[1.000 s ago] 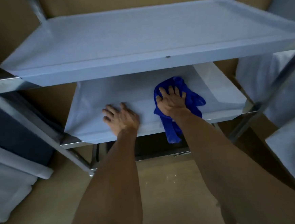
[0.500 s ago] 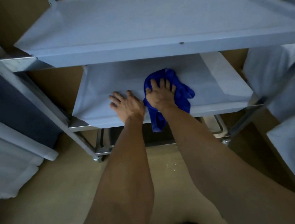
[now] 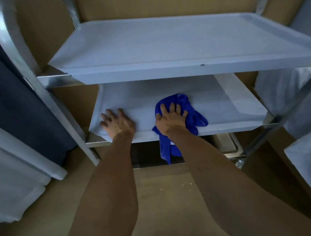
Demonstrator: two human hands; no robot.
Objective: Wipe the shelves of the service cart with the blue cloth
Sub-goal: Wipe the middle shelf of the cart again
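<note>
The service cart has a pale top shelf [image 3: 164,48] and a pale middle shelf [image 3: 224,101] below it, set in a metal frame. The blue cloth [image 3: 195,114] lies crumpled on the middle shelf near its front edge, with one end hanging over the edge. My right hand [image 3: 170,117] presses flat on the cloth with fingers spread. My left hand [image 3: 117,121] rests flat on the bare shelf to the left, fingers spread, apart from the cloth.
A curved metal handle and upright [image 3: 15,54] stand at the cart's left. A darker bottom shelf [image 3: 225,145] shows under the middle one. White and dark fabric bundles [image 3: 15,166] sit at left, more white fabric [image 3: 307,161] at right. Tan floor [image 3: 165,187] lies below.
Both hands shifted apart along the middle shelf: the right hand slid the cloth a little to the right, the left hand moved toward the left end. The camera view tilted up.
</note>
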